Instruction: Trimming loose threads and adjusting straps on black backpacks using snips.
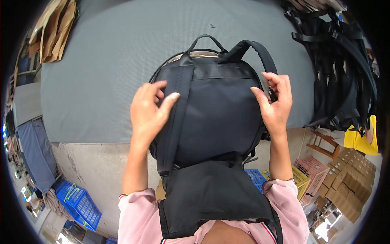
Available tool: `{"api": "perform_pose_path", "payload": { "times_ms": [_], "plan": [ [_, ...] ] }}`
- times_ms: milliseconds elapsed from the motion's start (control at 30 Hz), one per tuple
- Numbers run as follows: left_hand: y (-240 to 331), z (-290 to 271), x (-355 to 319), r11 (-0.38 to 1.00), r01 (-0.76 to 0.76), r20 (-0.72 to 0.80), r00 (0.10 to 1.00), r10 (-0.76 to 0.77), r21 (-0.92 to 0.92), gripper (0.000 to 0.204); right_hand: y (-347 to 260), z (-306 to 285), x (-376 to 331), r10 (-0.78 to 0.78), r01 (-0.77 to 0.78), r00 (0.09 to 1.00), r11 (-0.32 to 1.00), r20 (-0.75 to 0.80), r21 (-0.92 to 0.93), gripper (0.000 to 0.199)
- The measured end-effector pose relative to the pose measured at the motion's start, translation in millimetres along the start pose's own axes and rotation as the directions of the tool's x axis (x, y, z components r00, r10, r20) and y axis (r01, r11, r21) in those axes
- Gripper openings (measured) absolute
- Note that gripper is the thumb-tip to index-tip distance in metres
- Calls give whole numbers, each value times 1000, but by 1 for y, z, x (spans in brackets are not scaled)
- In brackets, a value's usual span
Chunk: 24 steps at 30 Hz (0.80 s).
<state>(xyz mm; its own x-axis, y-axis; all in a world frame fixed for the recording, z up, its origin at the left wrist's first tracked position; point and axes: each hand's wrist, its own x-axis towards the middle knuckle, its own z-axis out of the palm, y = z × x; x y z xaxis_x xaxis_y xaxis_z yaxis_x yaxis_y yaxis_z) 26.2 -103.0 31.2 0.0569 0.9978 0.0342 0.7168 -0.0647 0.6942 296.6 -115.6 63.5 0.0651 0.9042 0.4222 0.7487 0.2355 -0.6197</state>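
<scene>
A dark navy-black backpack [221,110] lies at the near edge of the grey-covered table, its back panel facing up. Its carry handle [205,38] arches at the far end, where a strip of beige lining shows at the opening. My left hand [150,107] is over the left side, thumb above the flat left shoulder strap [178,105], with fingers apart and loosely bent. My right hand [277,97] hovers by the right edge, thumb and fingers apart, where the looped right strap [262,53] comes down partly behind it. Neither hand visibly grips anything.
Black backpacks [339,69] are piled at the table's right end. Brown paper [59,30] rests at the far left corner. Below are a blue crate [79,203] on the left, a pink crate [312,175], a wooden stool [325,144] and stacked cartons [349,183] on the right.
</scene>
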Motion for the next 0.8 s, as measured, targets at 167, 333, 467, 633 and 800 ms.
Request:
{"api": "perform_pose_path", "payload": {
  "times_ms": [167, 333, 467, 633, 800],
  "plan": [
    [13, -7, 14, 990, 48, 184, 980, -73, 135, 32, 4, -2, 10, 144, -147, 988, 986, -49, -75, 38],
    [-23, -3, 20, 865, 339, 276, 929, -246, -371, 24, 17, -10, 4, 230, -230, 973, 973, 18, -11, 41],
    [-22, -7, 34, 603, 441, 360, 896, -259, -665, 17, 18, -4, 4, 173, -167, 984, 979, 38, -120, 42],
    [-24, -5, 82, 552, 466, 362, 885, -293, -692, 23, 18, 5, 8, 214, -208, 975, 973, 57, -102, 41],
    [-30, 20, 107, 588, 513, 344, 857, -383, -625, 30, 24, 6, 4, 184, -175, 979, 979, 84, -107, 41]
  ]
}}
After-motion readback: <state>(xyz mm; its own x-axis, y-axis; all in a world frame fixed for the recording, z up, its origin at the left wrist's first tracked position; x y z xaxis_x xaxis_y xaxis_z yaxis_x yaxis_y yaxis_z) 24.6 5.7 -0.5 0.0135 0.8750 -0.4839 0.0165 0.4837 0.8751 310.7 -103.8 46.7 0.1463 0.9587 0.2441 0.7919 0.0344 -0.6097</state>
